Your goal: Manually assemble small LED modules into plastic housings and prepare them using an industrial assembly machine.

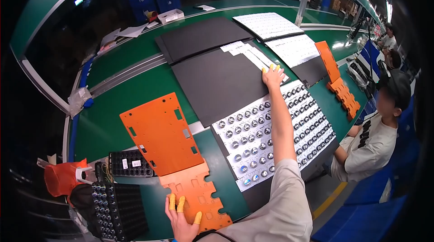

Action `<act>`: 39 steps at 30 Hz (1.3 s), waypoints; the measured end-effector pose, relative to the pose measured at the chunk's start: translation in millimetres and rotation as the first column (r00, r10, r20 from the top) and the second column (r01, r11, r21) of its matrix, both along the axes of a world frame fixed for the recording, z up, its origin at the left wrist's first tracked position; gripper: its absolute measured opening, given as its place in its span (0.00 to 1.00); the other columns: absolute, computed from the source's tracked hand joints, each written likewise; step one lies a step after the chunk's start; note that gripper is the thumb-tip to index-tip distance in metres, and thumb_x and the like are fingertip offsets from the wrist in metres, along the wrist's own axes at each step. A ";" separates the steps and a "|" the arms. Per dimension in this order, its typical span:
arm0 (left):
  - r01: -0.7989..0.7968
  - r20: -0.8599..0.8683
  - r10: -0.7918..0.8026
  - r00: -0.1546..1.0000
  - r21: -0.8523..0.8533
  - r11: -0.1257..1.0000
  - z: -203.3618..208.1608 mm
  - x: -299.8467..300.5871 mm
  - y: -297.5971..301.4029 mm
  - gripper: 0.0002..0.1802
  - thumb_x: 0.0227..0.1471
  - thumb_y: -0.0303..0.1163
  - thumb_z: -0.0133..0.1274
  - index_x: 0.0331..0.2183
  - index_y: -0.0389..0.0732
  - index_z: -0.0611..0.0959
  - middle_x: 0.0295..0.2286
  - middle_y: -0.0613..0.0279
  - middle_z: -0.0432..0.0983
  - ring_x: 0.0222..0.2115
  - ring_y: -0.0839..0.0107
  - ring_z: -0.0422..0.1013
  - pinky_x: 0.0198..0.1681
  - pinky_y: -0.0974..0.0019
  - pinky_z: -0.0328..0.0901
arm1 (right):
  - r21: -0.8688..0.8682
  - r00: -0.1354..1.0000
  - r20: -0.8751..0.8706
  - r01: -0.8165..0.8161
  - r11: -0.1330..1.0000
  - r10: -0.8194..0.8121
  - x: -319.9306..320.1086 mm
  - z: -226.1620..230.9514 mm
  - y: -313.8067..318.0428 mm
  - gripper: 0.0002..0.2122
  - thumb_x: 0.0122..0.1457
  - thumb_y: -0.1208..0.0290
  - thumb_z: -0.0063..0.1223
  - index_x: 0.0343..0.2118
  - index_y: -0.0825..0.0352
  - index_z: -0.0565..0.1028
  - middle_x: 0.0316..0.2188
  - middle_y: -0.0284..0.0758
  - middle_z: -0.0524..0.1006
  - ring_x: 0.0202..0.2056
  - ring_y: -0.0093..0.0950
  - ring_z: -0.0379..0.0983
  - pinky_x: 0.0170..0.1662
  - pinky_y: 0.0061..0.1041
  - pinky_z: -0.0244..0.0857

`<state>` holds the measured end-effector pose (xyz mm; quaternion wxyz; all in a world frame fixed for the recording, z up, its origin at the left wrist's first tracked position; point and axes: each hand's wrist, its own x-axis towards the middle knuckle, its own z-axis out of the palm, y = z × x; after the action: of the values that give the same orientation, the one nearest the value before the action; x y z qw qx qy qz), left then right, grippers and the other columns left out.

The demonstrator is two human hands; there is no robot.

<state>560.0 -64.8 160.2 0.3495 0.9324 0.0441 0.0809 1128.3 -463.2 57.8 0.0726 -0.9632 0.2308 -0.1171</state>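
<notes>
My left hand (183,219), with yellow finger covers on some fingers, rests its fingertips at the edge of a flat orange plate (199,192) with cut-outs. Its fingers are spread and nothing is in them. A larger orange panel (165,133) overlaps the far end of that plate. My right arm stretches out over a board with rows of round, shiny parts (246,126). Beyond it, my right hand (273,77), also with yellow finger covers, touches the near end of white strips (255,56) lying on a black sheet (217,83). Its fingers are extended and apart.
More black sheets (199,36) and white-covered boards (269,25) lie farther back. Another orange fixture (343,97) is at the right, beside a seated person (373,138). Black trays of round parts (120,210) stand at the lower left, near an orange-red bin (58,179).
</notes>
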 end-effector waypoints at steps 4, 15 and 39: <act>0.003 0.011 -0.004 1.000 0.083 0.997 -6.1 -4.8 2.0 0.48 0.45 0.32 0.68 0.65 0.39 0.64 0.66 0.40 0.51 0.66 0.39 0.48 0.68 0.43 0.48 | -0.010 0.996 0.089 0.006 1.000 -0.005 -3.6 -8.8 15.3 0.32 0.66 0.46 0.37 0.67 0.63 0.64 0.69 0.51 0.58 0.70 0.55 0.45 0.70 0.54 0.36; 0.051 -0.024 -0.050 0.998 0.071 0.996 -13.8 -7.8 6.3 0.44 0.48 0.35 0.67 0.62 0.33 0.65 0.65 0.38 0.51 0.67 0.36 0.43 0.67 0.41 0.48 | 0.102 0.994 0.087 0.061 0.993 -0.070 -30.3 1.7 59.6 0.30 0.61 0.54 0.47 0.64 0.63 0.68 0.69 0.51 0.57 0.71 0.55 0.43 0.71 0.52 0.34; 0.083 0.155 -0.095 0.983 0.081 0.993 -27.2 -17.4 12.8 0.44 0.49 0.35 0.66 0.62 0.30 0.65 0.64 0.37 0.53 0.66 0.37 0.44 0.68 0.45 0.48 | 0.059 0.924 0.054 -0.382 0.922 0.379 -120.5 -2.4 275.5 0.30 0.67 0.52 0.41 0.68 0.63 0.62 0.69 0.52 0.57 0.70 0.58 0.44 0.70 0.57 0.35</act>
<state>542.6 -51.9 133.0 0.3203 0.9364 -0.0287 0.1406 1007.8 -187.7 55.4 0.1314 -0.9840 0.0417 -0.1128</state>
